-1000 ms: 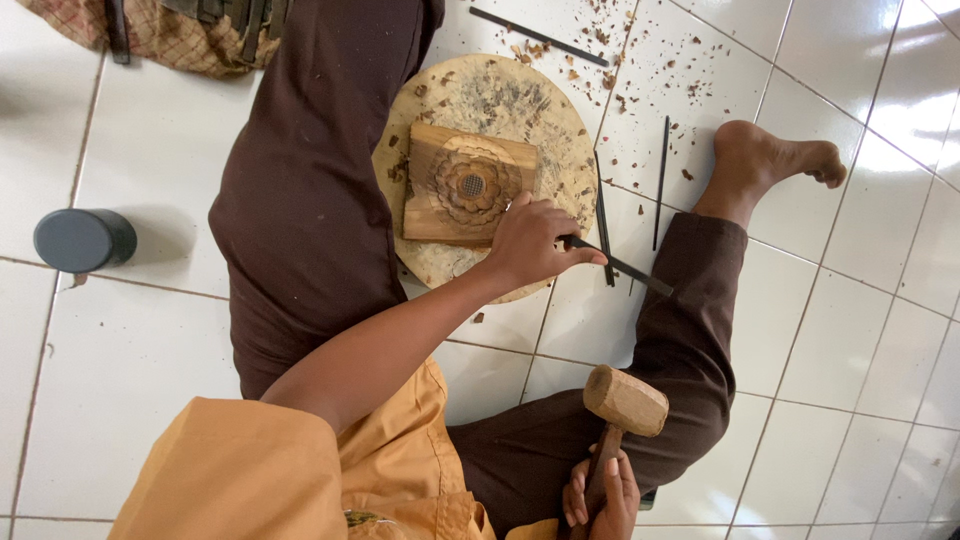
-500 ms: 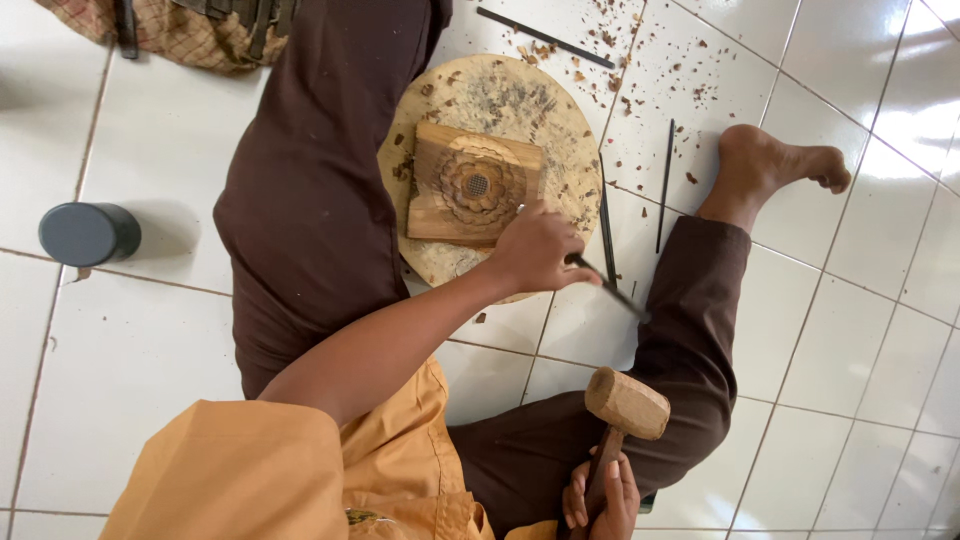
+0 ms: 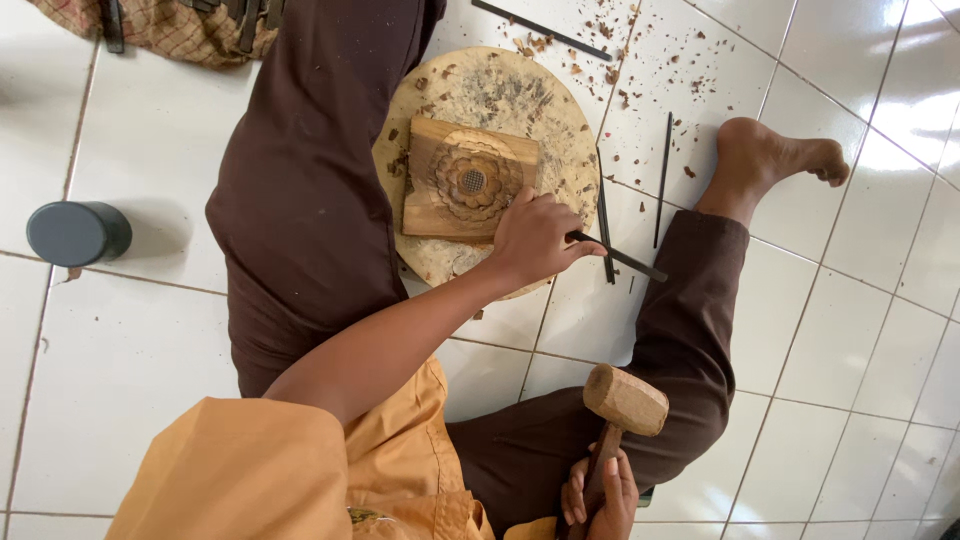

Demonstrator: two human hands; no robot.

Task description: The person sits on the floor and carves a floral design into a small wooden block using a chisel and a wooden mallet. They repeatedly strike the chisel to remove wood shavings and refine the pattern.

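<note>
My left hand (image 3: 540, 240) is shut on a thin dark chisel (image 3: 625, 262) and rests against the lower right corner of a square wooden block (image 3: 465, 180) carved with a flower. The block lies on a round wooden disc (image 3: 500, 90) set across my brown-trousered leg. My right hand (image 3: 600, 495) grips the handle of a wooden mallet (image 3: 625, 400), held low near my lap and away from the chisel. The chisel's tip is hidden under my fingers.
Loose dark chisels lie on the white tiles: one (image 3: 663, 175) beside the disc, one (image 3: 603, 220) at its edge, one (image 3: 540, 30) farther off. Wood chips (image 3: 690, 85) are scattered about. My bare foot (image 3: 780, 160), a grey cylinder (image 3: 78, 232) and a woven bag (image 3: 170, 25) lie around.
My left hand has shifted only slightly at the block's corner, and the chisel's angle wobbled. The mallet has stayed low in my right hand.
</note>
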